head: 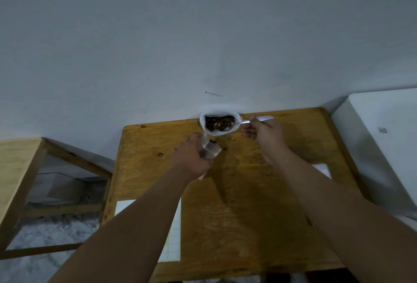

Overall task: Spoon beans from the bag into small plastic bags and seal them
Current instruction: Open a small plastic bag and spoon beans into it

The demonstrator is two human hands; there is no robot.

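the right hand (262,132) grips a metal spoon (242,122) dipped into the bean bag (220,122); the left hand (194,156) holds a small plastic bag (211,147) open. scooping seems underway; next needs a level carry over to it.

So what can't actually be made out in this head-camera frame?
Head view only:
- The spoon: its handle is buried in the right hand, and its bowl is too small to tell if it is loaded.
- The small plastic bag: its lower part is covered by the left hand, and the bean count is unreadable.
- The gridded white sheet: partly under the left forearm, print too small.
- The white item: partly covered by the right forearm, unidentifiable.
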